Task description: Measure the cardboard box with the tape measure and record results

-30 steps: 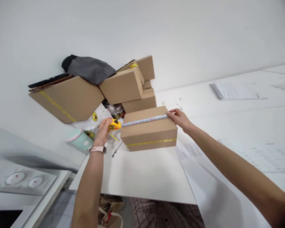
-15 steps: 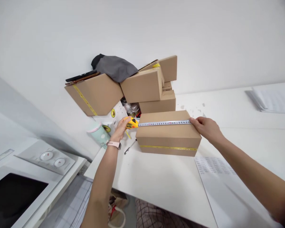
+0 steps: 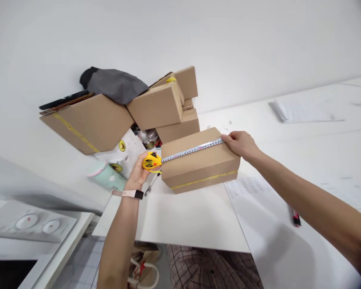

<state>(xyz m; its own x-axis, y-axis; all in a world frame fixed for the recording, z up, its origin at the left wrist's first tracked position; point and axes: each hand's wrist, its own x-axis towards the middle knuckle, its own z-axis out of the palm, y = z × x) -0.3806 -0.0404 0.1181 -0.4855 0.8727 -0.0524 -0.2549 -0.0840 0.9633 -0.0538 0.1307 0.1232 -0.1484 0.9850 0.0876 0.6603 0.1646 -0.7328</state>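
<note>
My left hand (image 3: 139, 171) is closed around the yellow case of a tape measure (image 3: 152, 161), at the left end of a brown cardboard box (image 3: 195, 164). From the case, the white blade runs out across the top of the box. At the box's far right edge, my right hand (image 3: 239, 143) pinches the blade's end between thumb and fingers. A yellow strip of tape crosses the front side of the box. Just below the tape measure's case, a pen (image 3: 152, 184) lies on the white table (image 3: 186, 224).
Behind stand stacked cardboard boxes (image 3: 155, 109), a grey cloth (image 3: 117, 84) draped over them. A mint-green cylindrical pouch (image 3: 110, 176) lies left of my left hand. A microwave (image 3: 27, 228) is at lower left. Printed sheets (image 3: 264, 241) and a marker (image 3: 295, 218) lie at right.
My view has turned to the right, so the boxes appear further left and tilted. Both hands still hold the tape measure across the box. The marker has come into view.
</note>
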